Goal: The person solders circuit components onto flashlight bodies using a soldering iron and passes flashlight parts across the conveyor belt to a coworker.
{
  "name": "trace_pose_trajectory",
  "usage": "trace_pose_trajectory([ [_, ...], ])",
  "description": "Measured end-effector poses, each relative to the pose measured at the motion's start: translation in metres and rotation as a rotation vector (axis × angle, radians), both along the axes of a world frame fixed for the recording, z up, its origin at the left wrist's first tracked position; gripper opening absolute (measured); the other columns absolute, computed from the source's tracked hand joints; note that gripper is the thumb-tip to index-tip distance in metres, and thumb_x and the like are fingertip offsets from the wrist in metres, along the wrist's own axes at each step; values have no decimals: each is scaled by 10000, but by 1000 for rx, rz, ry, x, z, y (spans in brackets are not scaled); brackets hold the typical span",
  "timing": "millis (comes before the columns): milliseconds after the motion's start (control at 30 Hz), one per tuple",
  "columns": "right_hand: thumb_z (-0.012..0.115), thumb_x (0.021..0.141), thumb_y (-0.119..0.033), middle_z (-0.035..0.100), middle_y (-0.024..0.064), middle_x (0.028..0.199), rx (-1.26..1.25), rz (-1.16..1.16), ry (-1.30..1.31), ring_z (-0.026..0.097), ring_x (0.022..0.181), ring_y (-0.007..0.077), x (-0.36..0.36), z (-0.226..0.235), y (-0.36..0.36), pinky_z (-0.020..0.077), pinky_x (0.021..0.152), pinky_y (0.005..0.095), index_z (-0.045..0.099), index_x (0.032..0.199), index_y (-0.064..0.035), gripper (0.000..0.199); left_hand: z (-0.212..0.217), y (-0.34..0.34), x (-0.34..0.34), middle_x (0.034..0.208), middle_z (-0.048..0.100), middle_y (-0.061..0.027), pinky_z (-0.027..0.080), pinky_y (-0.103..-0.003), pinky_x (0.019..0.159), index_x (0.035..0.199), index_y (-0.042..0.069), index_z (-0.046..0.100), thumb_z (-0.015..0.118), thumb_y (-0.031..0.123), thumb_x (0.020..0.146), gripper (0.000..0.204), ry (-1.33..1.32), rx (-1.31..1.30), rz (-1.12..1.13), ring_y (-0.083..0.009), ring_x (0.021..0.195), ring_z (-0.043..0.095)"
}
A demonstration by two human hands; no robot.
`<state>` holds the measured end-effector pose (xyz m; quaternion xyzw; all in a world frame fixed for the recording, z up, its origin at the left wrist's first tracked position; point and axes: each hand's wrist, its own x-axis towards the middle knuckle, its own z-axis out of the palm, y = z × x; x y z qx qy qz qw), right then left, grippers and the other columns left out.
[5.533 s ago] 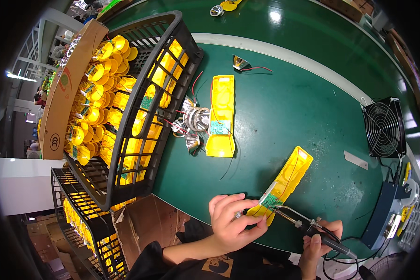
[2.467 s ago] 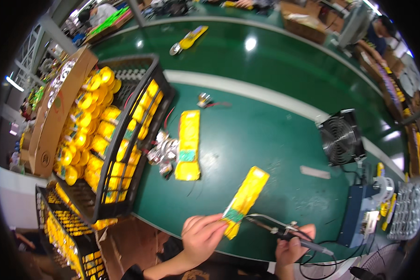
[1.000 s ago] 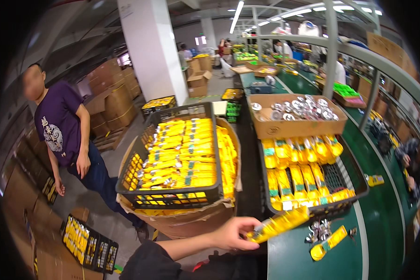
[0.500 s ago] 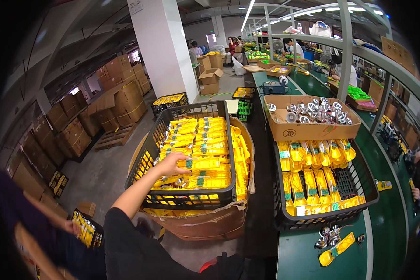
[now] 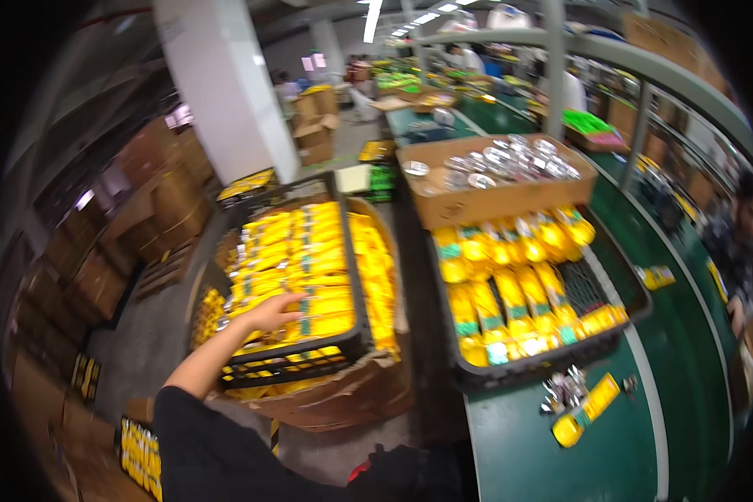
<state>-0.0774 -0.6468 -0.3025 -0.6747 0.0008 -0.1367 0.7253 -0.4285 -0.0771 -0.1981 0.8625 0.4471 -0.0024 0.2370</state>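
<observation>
My left hand [image 5: 272,313] lies over a black plastic crate [image 5: 351,345], its fingers stretched out and slightly apart on the yellow housings [image 5: 320,276]. These housings lie in stacked rows, with green circuit boards along them. Whether the fingertips grip one is blurred, but I see nothing lifted. The crate rests on a large cardboard box [image 5: 335,402] that holds more yellow housings [image 5: 374,276]. My right hand is out of the picture.
Right of me, a second black crate [image 5: 477,381] of yellow housings stands on the green workbench [image 5: 527,460]. A carton [image 5: 443,209] of silver reflectors sits on it. A loose yellow housing [image 5: 586,412] lies in front, beside reflectors [image 5: 563,389]. A pillar [image 5: 226,84] rises behind; a co-worker [image 5: 736,243] is far right.
The view has turned, so the crates sit further left in the picture. My left hand stays over the yellow housings. The person at the lower left has gone out of view.
</observation>
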Motion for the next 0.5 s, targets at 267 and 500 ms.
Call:
trace_pose_trajectory([
  [267,484,761,-75,438,68,696,385,-173,238,383,531,117,-2,62,49,311,411,207,468,787,-22,61,54,-43,40,1157,499,-127,356,-346,909,1139,21,480,534,40,769,374,-311,720,157,-256,1088,458],
  [500,487,757,-64,508,112,702,439,-238,175,415,479,133,1,54,34,335,399,207,473,768,-10,57,9,-227,253,846,589,-129,463,-303,687,925,43,586,608,100,689,244,-758,209,-484,-250,752,574],
])
